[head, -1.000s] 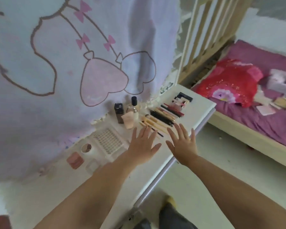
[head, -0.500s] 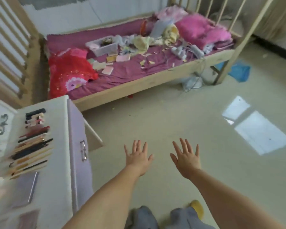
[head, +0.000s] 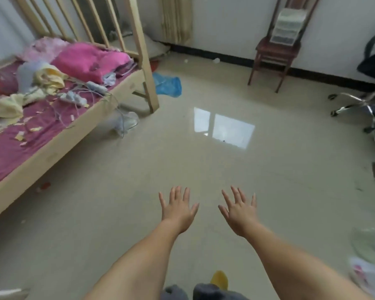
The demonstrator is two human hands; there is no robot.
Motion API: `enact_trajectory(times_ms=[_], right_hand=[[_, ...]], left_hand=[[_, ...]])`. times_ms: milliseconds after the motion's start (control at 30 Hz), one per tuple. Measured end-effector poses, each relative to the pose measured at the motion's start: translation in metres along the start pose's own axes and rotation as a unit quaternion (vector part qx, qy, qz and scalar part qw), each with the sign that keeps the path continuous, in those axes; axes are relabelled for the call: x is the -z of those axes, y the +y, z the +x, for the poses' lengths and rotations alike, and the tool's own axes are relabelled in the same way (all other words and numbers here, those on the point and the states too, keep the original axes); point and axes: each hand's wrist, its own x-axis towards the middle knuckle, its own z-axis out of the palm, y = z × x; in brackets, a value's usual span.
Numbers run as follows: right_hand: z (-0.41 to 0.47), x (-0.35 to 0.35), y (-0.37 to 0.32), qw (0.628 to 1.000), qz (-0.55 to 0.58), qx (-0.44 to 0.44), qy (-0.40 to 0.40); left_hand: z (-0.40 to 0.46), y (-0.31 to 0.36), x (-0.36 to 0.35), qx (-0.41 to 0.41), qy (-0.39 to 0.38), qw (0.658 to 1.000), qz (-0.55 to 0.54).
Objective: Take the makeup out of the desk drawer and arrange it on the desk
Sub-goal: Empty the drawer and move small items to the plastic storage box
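Hands: left hand (head: 178, 210) and right hand (head: 239, 212) stretch forward side by side, fingers spread, holding nothing, above a glossy beige floor (head: 182, 152) | Makeup and desk: out of view, whereabouts cannot be told | Containers: stacked plastic drawer unit (head: 287, 26) sits on a wooden chair (head: 273, 55), contents unclear | Left: wooden bed (head: 59, 146) strewn with clothes and cables

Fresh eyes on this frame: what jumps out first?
Two bare hands, the left hand and the right hand, held out low in the centre with fingers spread and holding nothing, over a glossy floor with a bright window reflection ahead of them. At left, a wooden bed with a purple sheet and scattered clutter; far right, a dark wooden chair by the wall.
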Motion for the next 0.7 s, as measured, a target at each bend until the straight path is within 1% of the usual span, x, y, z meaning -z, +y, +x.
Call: enact_trajectory(times_ms=[133, 300, 500, 700], right_hand=[[0.015, 0.012, 0.074, 0.997, 0.035, -0.067, 0.012], [0.053, 0.029, 0.137, 0.989, 0.073, -0.126, 0.001], [0.146, 0.071, 0.209, 0.979, 0.09, -0.183, 0.012], [0.252, 0.146, 0.27, 0.967, 0.12, -0.223, 0.034]], left_hand=[[0.051, 0.076, 0.014, -0.067, -0.01, 0.997, 0.034], [0.119, 0.145, 0.027, -0.128, -0.03, 0.989, 0.074], [0.237, 0.212, 0.067, -0.188, -0.033, 0.976, 0.103], [0.368, 0.268, 0.141, -0.236, -0.02, 0.962, 0.135]])
